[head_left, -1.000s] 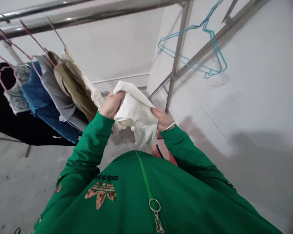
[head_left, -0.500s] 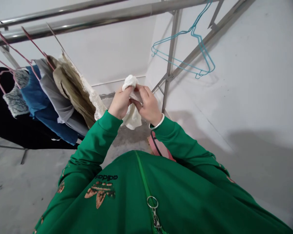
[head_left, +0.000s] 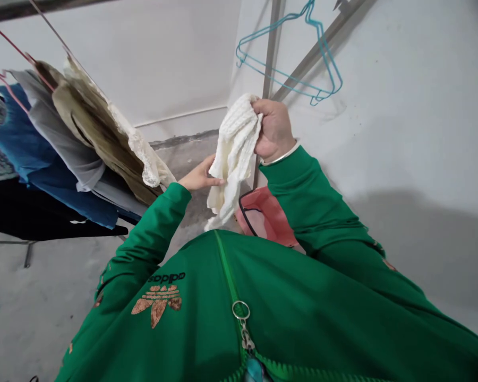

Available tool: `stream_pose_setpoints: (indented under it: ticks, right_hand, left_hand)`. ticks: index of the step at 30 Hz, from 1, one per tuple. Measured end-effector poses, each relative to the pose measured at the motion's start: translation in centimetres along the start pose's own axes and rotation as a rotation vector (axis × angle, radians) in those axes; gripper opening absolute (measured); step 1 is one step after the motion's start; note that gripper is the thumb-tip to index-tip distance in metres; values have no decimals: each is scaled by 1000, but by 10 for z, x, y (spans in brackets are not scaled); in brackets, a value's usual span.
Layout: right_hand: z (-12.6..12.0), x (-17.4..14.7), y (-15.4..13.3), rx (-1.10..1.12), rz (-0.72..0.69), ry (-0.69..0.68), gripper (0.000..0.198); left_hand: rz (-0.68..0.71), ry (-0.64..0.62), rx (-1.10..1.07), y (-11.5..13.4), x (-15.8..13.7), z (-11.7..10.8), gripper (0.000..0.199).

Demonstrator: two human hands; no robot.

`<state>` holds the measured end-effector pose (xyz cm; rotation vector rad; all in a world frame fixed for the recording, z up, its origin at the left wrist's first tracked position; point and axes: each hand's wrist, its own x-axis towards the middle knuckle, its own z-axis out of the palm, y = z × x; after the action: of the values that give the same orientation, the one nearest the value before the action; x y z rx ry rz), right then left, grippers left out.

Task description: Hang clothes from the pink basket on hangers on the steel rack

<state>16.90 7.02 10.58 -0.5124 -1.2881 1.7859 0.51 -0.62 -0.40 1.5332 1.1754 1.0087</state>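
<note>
A white knit garment [head_left: 239, 132] hangs bunched from my right hand [head_left: 274, 127], whose closed fist grips its top. Lower down, my left hand [head_left: 202, 175] has its thumb across the front of the cloth, with the other fingers partly hidden at its edge and behind it. Folds conceal the garment's full shape. Left of my hands, a cream lace garment [head_left: 143, 159] hangs at the near end of a row of clothes.
Olive [head_left: 79, 114], grey [head_left: 56, 124] and blue [head_left: 43, 164] clothes hang at left from a metal rail [head_left: 8, 8]. Blue wire hangers [head_left: 290, 79] hang at upper right beside a metal post [head_left: 271, 48]. Below my right forearm is a pink container [head_left: 273, 217].
My right hand has risen to the right, drawing up the white knit garment, which now hangs longer. My left hand has moved down to its lower part. The view has shifted, showing more of the pink container.
</note>
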Motion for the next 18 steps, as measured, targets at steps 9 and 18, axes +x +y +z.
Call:
stream_pose_setpoints:
  ticks: [9,18]
  right_hand:
    - [-19,-23,-28,91,-82,93,25]
    - [-53,-18,-13,-398,-175,74,61]
  left_hand:
    - [116,25,-92,-15,-4,23,81]
    - [233,283,12,52,-1,40,37]
